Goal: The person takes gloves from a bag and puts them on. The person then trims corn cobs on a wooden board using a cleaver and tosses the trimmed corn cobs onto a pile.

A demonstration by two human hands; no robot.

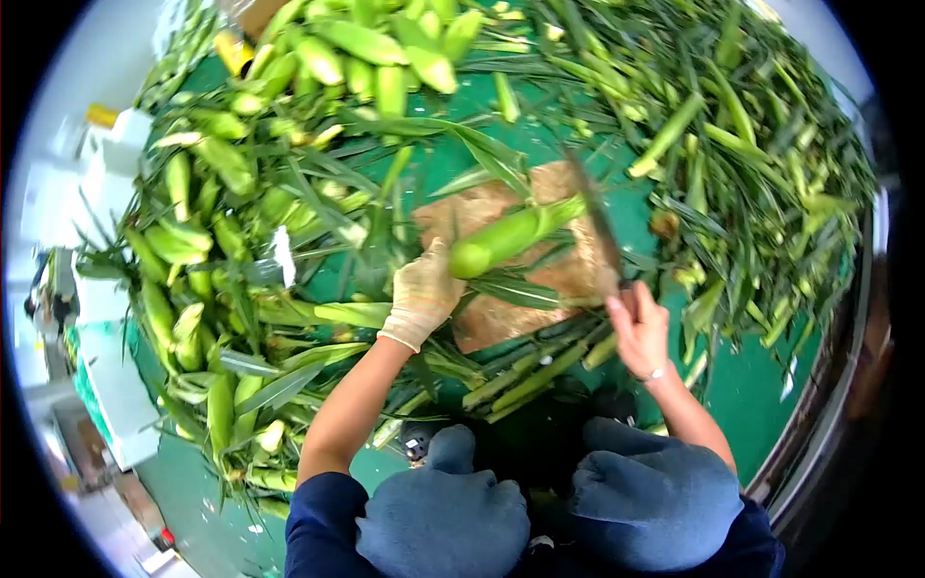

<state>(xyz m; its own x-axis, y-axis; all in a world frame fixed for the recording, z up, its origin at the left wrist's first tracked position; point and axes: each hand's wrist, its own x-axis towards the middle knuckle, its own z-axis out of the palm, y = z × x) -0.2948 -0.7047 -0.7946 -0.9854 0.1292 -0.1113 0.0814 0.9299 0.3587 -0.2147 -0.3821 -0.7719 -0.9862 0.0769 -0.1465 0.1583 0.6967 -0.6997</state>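
Corn (pixel 501 239) sits in my gloved left fingers (pixel 441 262) over the board (pixel 491 332), my right fingers (pixel 618 316) wrapped round a knife (pixel 595 214), seemingly mid-trim, which calls for a steady ear.

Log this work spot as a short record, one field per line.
left hand: striped, light-coloured glove, gripping the green ear
right hand: bare hand, holding the knife
held ear: green ear, husk on, over the board
knife: long blade, blurred, beside the ear's leafy end; contact unclear
board: brown board, under the ear
left and top: husked-on ears, piled among leaves
right side: heap of leaves and stalks
surface: green
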